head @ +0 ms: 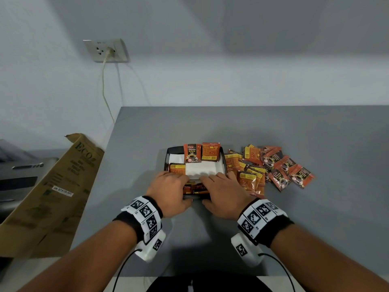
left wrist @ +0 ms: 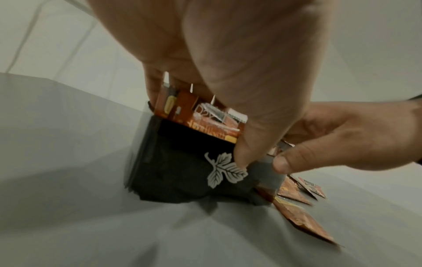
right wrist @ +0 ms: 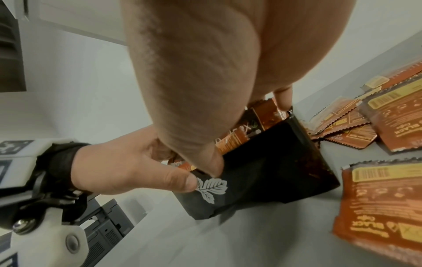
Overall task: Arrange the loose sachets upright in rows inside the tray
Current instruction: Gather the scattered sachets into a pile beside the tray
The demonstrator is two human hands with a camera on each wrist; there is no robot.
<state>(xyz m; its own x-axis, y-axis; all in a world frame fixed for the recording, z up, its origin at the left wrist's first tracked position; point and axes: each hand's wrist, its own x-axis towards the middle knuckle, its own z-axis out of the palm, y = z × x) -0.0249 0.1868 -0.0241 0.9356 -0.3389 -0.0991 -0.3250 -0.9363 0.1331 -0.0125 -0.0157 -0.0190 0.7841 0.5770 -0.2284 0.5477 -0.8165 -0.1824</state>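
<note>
Both hands, left hand point(head: 168, 187) and right hand point(head: 223, 189), clamp the near row of coffee sachets point(left wrist: 200, 117) at the black tray's point(head: 168, 153) 6 o'clock wall, probably squaring them upright; loose sachets point(head: 273, 165) sit at 3 o'clock on the tabletop point(head: 315, 218).

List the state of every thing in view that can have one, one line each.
tray: on the table, partly filled, white liner bare in the middle.
near row of sachets: upright in the tray, held by both hands.
two far sachets: upright against the tray's back wall.
loose sachets: lying flat in a heap right of the tray.
left hand: fingers curled on the near row.
right hand: same.
plug: in the wall socket.
</note>
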